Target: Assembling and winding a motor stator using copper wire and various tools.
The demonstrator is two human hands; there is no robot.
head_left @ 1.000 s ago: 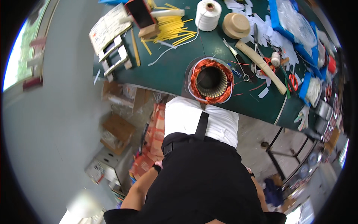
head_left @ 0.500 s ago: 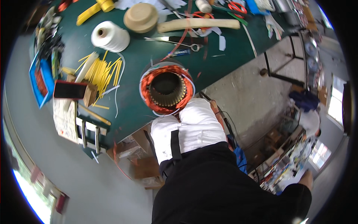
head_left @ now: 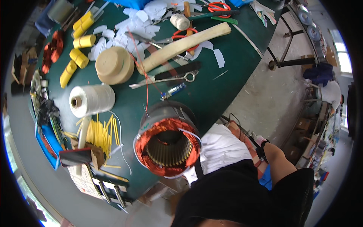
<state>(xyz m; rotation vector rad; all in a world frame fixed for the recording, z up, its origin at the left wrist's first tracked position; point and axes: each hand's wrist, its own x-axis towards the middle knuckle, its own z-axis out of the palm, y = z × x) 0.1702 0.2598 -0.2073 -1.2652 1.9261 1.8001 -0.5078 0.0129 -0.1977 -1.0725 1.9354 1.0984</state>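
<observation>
A motor stator [head_left: 193, 147] with orange-red copper windings lies at the front edge of the green table, its open bore turned toward me. My right arm reaches down on my right side. My right hand [head_left: 258, 139], with whitish covering on it and a black band at the wrist, is beside the seat, away from the stator. Its fingers are too small and blurred to read, and whether it holds anything does not show. At the lower edge a strip of bare skin appears, but my left hand is out of sight. Neither hand touches the stator.
On the table [head_left: 223, 87] are a white thread spool [head_left: 96, 99], a round wooden block [head_left: 114, 65], a pale wooden bar [head_left: 185, 47], long scissors [head_left: 162, 80], yellow sleeving [head_left: 99, 134] and a phone [head_left: 75, 157]. A metal stand [head_left: 291, 60] is on the right.
My view has shifted, so the stator and table appear larger and lower. My right arm, stretched out at the lower right before, now reaches down beside the seat.
</observation>
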